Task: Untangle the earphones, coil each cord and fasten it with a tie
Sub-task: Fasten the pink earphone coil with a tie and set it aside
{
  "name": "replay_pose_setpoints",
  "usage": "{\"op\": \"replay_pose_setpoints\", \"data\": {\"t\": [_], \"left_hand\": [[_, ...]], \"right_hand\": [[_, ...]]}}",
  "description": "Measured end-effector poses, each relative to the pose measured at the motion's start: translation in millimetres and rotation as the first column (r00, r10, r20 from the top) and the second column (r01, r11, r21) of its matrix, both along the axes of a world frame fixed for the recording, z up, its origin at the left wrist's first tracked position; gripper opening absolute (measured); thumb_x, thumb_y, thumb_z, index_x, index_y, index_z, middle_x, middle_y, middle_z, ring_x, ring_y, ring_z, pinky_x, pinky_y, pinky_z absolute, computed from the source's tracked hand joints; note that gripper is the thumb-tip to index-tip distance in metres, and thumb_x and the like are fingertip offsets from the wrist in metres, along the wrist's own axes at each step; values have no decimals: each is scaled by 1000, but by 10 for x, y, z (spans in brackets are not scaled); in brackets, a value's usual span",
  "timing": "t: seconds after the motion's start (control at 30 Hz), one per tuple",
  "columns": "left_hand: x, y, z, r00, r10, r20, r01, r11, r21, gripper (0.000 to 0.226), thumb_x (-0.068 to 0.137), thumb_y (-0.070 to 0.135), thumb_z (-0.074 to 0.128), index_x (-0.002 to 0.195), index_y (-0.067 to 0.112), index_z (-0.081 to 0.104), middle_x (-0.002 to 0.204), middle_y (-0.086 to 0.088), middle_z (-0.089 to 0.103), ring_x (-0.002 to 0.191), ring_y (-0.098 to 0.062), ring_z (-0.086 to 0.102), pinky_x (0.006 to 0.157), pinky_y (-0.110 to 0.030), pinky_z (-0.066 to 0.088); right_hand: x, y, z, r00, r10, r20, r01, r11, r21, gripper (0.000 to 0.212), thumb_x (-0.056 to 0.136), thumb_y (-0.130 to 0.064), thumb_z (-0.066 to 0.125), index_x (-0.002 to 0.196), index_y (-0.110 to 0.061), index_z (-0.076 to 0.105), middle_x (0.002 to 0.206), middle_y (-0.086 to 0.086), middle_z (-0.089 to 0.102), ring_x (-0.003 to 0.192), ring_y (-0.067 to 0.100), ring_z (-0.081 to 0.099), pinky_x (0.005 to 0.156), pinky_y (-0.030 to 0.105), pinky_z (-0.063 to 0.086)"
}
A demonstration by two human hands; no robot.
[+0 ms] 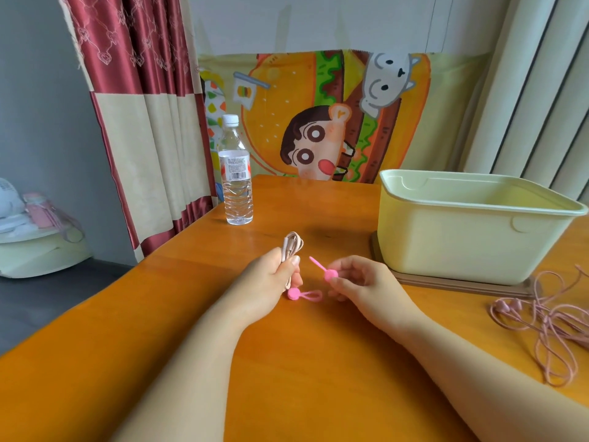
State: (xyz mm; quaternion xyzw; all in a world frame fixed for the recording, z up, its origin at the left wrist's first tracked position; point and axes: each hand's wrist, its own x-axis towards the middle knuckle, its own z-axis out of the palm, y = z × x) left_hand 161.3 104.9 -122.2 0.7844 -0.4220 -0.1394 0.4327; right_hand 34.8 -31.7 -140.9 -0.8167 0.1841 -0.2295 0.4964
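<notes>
Hands: left hand (271, 275) grips coiled cord (292, 246), right hand (363, 282) pinches tie (330, 274).

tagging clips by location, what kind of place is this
Probably a room in a home, not a workshop: a wooden table beside a red and cream curtain, a cartoon cloth hung behind it, and a water bottle standing on the table.
</notes>
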Motion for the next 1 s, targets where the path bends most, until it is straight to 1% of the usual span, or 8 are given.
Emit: {"op": "replay_pose_setpoints", "data": {"t": [0.17,0.27,0.37,0.47,0.6,0.8,0.87,1.0], "left_hand": [[-182,-78,12,999,16,-48,-21,995,-94,35,100,39,34,86,21,60,95,4,68,91,-11,60,75,-23,42],[-431,-196,127,999,19,-31,-24,985,-170,37,101,37,33,84,18,60,92,3,67,85,-8,58,73,-21,43],[-865,-429,250,995,-88,-47,77,975,-208,36,102,33,35,80,16,58,81,5,67,70,-4,56,69,-20,43],[-1257,-694,252,973,-173,-155,129,958,-257,34,102,29,36,78,20,58,74,0,65,74,-15,61,71,-26,46],[-1574,-1009,234,962,-171,-214,109,955,-275,33,102,31,35,77,24,56,72,2,61,71,-14,64,73,-29,49],[-1727,-1161,54,997,-80,-15,74,970,-230,28,100,33,38,83,20,55,70,6,61,66,-9,59,61,-22,42],[-1679,-1110,3,995,-99,-27,90,970,-227,25,100,32,38,83,26,55,68,8,61,61,0,58,57,-13,41],[-1564,-1037,-23,981,-149,-122,116,963,-243,25,100,33,38,92,25,60,73,7,65,69,-2,62,63,-16,45]], "right_hand": [[-385,-3,121,996,-55,68,44,986,159,21,86,-27,65,105,-20,70,85,-1,72,73,8,68,79,25,57],[-627,-44,261,994,-67,86,56,990,131,20,86,-30,64,104,-22,70,85,-4,73,79,8,70,77,20,56],[-874,-112,345,989,-85,117,82,996,28,18,89,-25,64,105,-22,70,84,-6,74,79,6,70,76,17,54],[-1100,-208,375,977,-120,179,133,989,-58,19,91,-12,62,106,-18,71,84,-5,75,80,5,70,77,16,52],[-1370,-351,349,936,-251,246,292,945,-147,20,89,-10,63,106,-17,72,82,-8,74,77,-4,68,73,6,46],[-1511,-411,250,908,-325,266,369,919,-136,24,84,-2,66,95,-23,72,77,-12,72,74,-5,66,70,4,44],[-1495,-396,242,915,-300,271,334,938,-90,27,83,-1,67,89,-27,70,76,-12,72,71,-5,67,69,4,44],[-1435,-354,204,923,-270,274,300,951,-73,26,82,-3,69,87,-29,69,74,-12,72,69,-4,67,68,5,45]]}}
